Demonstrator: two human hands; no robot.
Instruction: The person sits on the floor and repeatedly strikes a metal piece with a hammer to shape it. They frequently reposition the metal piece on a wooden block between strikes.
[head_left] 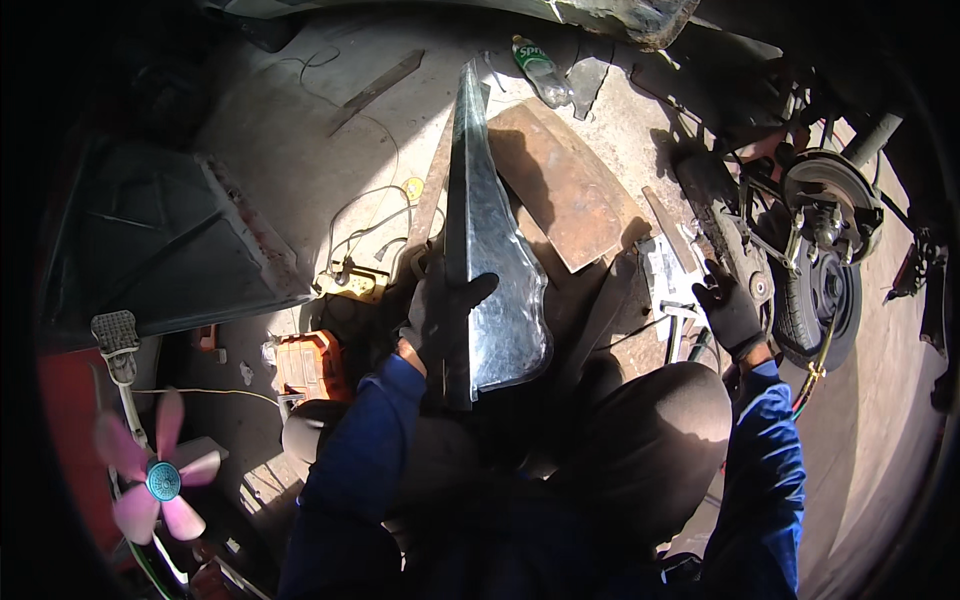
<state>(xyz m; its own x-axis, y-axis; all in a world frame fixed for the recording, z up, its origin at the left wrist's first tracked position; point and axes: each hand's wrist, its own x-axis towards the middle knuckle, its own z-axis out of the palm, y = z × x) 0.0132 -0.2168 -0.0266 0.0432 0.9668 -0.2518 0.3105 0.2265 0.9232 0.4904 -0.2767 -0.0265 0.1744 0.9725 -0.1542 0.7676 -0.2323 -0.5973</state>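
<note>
My left hand (440,305), in a dark glove, is closed on a shiny sheet-metal panel (500,320). The panel stands lengthwise in front of me, narrow at its far end and wide with a wavy right edge near my knees. The thumb lies over its bright face, while the other fingers are mostly hidden behind the dark folded edge. Off to the right, my right hand (733,315), also gloved, reaches down with its fingers apart. It is beside a narrow metal strip (668,228) and some metal tool handles (678,325) lying over white paper; I see nothing held in it.
Rusty sheet plates (560,190) lie beyond the panel, with a green-labelled plastic bottle (541,72) farther back. To the left are a yellow power strip (353,283), an orange case (310,365), a large dark panel (150,235) and a pink fan (163,480). Wheel parts (830,230) stand right.
</note>
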